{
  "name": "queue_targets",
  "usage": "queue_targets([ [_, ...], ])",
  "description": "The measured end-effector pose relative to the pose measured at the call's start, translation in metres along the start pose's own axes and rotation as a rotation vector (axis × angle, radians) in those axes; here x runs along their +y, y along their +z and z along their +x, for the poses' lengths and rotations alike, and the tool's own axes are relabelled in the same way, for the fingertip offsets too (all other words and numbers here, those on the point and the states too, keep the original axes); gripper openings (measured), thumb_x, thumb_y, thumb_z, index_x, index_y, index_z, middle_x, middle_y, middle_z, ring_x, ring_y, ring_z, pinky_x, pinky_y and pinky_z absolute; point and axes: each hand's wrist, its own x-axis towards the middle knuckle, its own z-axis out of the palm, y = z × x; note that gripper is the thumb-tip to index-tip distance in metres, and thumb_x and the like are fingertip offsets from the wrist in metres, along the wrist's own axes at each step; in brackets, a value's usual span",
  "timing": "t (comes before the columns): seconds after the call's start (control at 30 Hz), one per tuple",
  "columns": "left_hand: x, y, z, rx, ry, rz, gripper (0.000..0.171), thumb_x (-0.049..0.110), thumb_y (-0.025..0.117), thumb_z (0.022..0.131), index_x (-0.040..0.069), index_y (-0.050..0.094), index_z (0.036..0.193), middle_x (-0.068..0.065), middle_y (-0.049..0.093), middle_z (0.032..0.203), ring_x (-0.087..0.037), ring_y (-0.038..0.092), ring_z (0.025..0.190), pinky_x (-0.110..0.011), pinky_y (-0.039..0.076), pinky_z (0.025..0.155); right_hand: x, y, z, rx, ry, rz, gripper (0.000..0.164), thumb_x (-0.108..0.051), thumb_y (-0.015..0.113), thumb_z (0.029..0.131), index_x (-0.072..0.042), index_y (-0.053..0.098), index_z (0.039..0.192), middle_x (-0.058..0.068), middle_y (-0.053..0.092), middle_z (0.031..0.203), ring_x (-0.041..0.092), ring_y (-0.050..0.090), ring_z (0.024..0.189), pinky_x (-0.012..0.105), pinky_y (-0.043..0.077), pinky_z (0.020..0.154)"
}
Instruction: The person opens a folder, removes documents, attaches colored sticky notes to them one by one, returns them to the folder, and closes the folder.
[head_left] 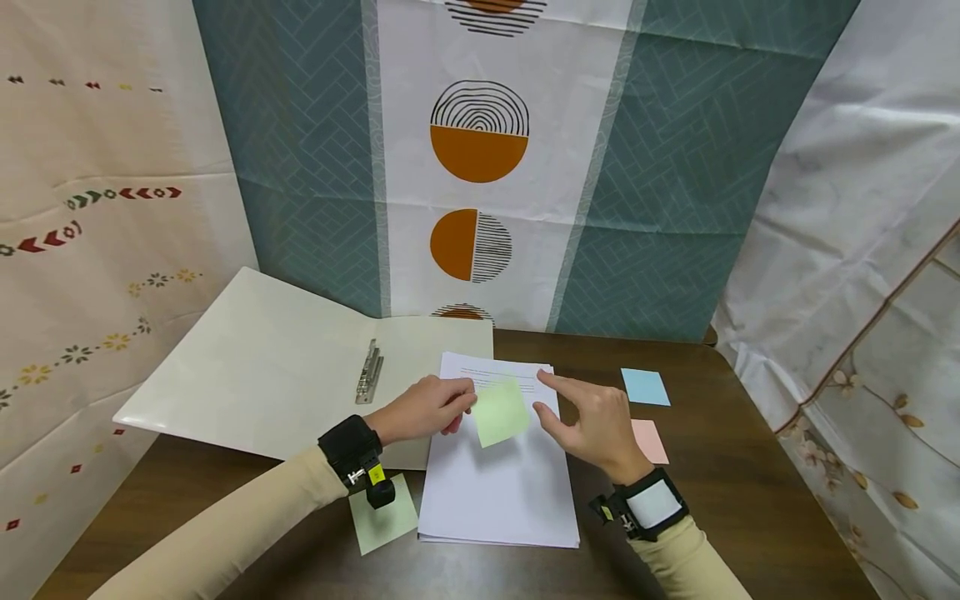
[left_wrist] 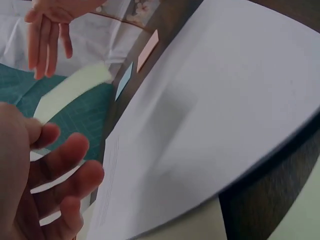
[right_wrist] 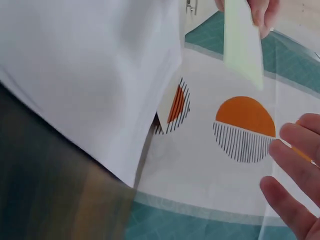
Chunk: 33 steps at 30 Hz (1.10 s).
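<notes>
Between thumb and forefinger my left hand [head_left: 442, 404] pinches a light green sticky note [head_left: 501, 412] by its left edge. The note hangs above a stack of white paper [head_left: 495, 500], which has a few printed lines near its top. In the left wrist view the note [left_wrist: 75, 92] bows a little away from the fingers. My right hand [head_left: 592, 421] is just right of the note, thumb and fingers spread apart, holding nothing. In the right wrist view its fingers [right_wrist: 295, 155] are apart from the note [right_wrist: 242, 45].
An open white binder [head_left: 292, 367] with a metal clip [head_left: 369, 372] lies at the left, partly under the paper. Another green note [head_left: 386, 521] lies near the front. A blue note [head_left: 645, 387] and a pink note [head_left: 649, 442] lie to the right on the brown table [head_left: 750, 500].
</notes>
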Motion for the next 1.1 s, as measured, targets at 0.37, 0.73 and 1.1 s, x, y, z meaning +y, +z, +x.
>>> queue_targets([
  [0.37,-0.001,-0.012,-0.006,-0.126,0.146,0.051,0.028,0.035,0.05,0.106,0.014,0.062,0.093,0.012,0.056,0.063,-0.003,0.054,0.058,-0.02,0.037,0.054,-0.005,0.01,-0.005,-0.192,0.317,0.355,0.02,-0.023,0.074,0.092,-0.012,0.079,0.108,0.002,0.081,0.101,0.008,0.074,0.077,0.025,0.059,0.065],
  [0.73,0.006,-0.009,-0.006,-0.114,0.138,0.09,0.028,0.034,0.053,0.105,0.013,0.065,0.094,0.013,0.055,0.061,-0.002,0.052,0.058,-0.02,0.037,0.056,-0.014,0.022,-0.004,-0.343,0.384,0.394,0.006,-0.023,0.077,0.09,-0.018,0.08,0.09,-0.006,0.078,0.083,0.002,0.062,0.069,0.023,0.055,0.062],
  [1.1,0.011,-0.003,-0.002,-0.057,0.113,0.134,0.029,0.031,0.05,0.105,0.019,0.064,0.084,0.011,0.052,0.06,-0.004,0.049,0.057,-0.021,0.036,0.054,-0.014,0.019,-0.003,-0.448,0.518,0.464,0.016,-0.018,0.071,0.094,-0.019,0.073,0.078,0.003,0.071,0.073,0.016,0.065,0.064,0.023,0.038,0.05],
])
